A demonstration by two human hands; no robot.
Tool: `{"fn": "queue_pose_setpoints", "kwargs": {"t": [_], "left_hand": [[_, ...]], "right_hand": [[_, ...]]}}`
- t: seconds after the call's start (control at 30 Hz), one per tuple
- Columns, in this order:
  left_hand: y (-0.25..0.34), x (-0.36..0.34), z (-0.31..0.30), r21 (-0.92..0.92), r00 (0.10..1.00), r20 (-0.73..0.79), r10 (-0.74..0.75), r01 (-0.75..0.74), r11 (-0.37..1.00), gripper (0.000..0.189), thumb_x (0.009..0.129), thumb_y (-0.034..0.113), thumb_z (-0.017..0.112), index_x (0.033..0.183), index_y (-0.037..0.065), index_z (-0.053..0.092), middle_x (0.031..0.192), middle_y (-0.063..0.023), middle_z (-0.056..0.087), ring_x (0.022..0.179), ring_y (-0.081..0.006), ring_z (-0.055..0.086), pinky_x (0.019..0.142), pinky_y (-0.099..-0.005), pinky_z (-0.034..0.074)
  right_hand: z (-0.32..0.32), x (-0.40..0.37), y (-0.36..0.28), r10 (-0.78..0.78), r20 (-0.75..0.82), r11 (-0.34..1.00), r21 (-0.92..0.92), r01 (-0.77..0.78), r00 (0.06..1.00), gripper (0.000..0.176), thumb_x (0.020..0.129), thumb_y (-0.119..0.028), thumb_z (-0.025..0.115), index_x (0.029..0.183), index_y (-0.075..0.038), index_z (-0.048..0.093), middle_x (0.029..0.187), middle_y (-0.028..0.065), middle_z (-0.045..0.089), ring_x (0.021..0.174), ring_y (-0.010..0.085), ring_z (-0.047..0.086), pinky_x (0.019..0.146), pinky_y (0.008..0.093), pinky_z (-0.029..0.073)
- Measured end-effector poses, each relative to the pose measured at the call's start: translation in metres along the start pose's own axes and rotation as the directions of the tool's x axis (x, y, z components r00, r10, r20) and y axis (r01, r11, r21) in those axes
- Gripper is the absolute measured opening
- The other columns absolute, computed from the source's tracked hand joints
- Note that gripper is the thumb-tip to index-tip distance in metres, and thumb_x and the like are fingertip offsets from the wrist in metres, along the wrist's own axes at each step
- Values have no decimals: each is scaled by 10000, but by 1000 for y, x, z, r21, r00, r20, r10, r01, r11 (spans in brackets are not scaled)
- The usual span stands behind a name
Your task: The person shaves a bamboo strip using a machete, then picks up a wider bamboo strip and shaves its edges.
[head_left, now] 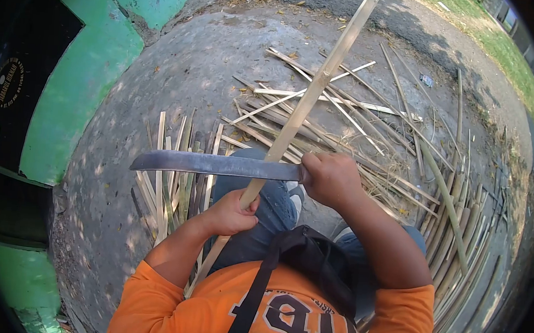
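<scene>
Bamboo sticks [443, 190] litter the ground [116, 112] ahead and right. Left hand [231, 213] grips strip [303, 107], right hand [331, 180] machete [211, 164]; blade hides some strip. Strip's top cut off.

Peeling green wall [81, 85], sunlit grey concrete ground [115, 125], grass strip [509, 66], tree-like shadows

The right fingers [309, 163] wrap the machete [211, 164], hiding nearly all its grip. Just above the left fingers [249, 206], the blade covers a stretch of bamboo strip [312, 95]; far beyond them, the strip runs out past the top edge. Below the right fingers, small print on the orange shirt [326, 294] is unreadable, partly hidden by the black bag [310, 253].
</scene>
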State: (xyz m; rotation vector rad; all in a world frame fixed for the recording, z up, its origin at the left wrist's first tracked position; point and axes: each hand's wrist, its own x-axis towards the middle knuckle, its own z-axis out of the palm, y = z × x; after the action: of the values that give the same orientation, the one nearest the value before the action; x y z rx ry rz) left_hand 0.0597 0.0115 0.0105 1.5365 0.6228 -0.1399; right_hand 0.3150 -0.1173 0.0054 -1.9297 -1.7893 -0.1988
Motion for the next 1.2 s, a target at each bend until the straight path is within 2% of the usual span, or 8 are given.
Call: {"fn": "queue_pose_setpoints", "kwargs": {"t": [0.13,0.4,0.6,0.8,0.9,1.03,1.17,1.2], "left_hand": [[2,1,2,36,1000,-13,13,-13,999,273,805,-42,696,897,127,503,718,89,445,634,-20,404,562,-238,341],[0,5,1,-17,1000,10,-27,27,999,269,796,-41,693,903,124,510,720,86,450,627,-23,405,553,-237,339],[2,4,0,69,1000,-11,-4,5,998,276,788,-42,698,902,123,508,723,83,456,623,-31,413,550,-245,344],[5,6,1,4,999,-29,-28,28,1000,247,770,-13,687,899,107,514,722,68,462,642,-50,428,585,-258,366],[7,7,0,-42,1000,6,-28,28,999,281,792,-37,699,909,124,502,693,75,464,585,-45,446,528,-264,364],[6,3,1,-24,999,-20,-39,38,999,259,780,-26,688,903,112,506,713,69,463,621,-53,438,561,-264,369],[3,5,-1,17,1000,-25,-6,6,1000,290,801,-38,698,911,128,487,691,69,453,585,-53,457,520,-264,364],[2,6,-1,13,1000,-21,-8,9,1000,290,801,-38,697,910,128,486,691,68,452,585,-53,459,520,-264,365]], "right_hand": [[-10,3,2,16,42,998,-60,-14,999,158,810,-252,704,848,-123,623,699,89,675,653,334,695,625,466,526],[-8,0,22,52,6,999,-15,-52,999,123,802,-226,682,846,-124,627,708,96,681,654,330,697,609,479,546],[-1,1,-15,15,124,999,40,-20,992,158,811,-259,704,865,-125,640,715,110,684,664,346,701,619,485,546],[1,1,21,111,39,994,-11,-111,993,143,805,-243,695,843,-118,636,702,116,675,661,353,696,623,494,546],[-3,1,22,92,34,996,-4,-92,995,140,800,-235,698,841,-117,634,702,120,676,669,357,695,619,490,547],[0,-2,2,69,14,994,80,-70,997,78,813,-169,656,805,-103,615,662,118,630,646,371,662,616,501,528],[4,2,-11,-1,50,999,33,-1,999,87,825,-174,653,819,-93,622,662,128,630,648,376,665,623,507,530],[1,4,-3,72,46,997,29,-73,996,92,821,-188,665,828,-104,628,678,128,648,661,372,676,628,501,534]]}}
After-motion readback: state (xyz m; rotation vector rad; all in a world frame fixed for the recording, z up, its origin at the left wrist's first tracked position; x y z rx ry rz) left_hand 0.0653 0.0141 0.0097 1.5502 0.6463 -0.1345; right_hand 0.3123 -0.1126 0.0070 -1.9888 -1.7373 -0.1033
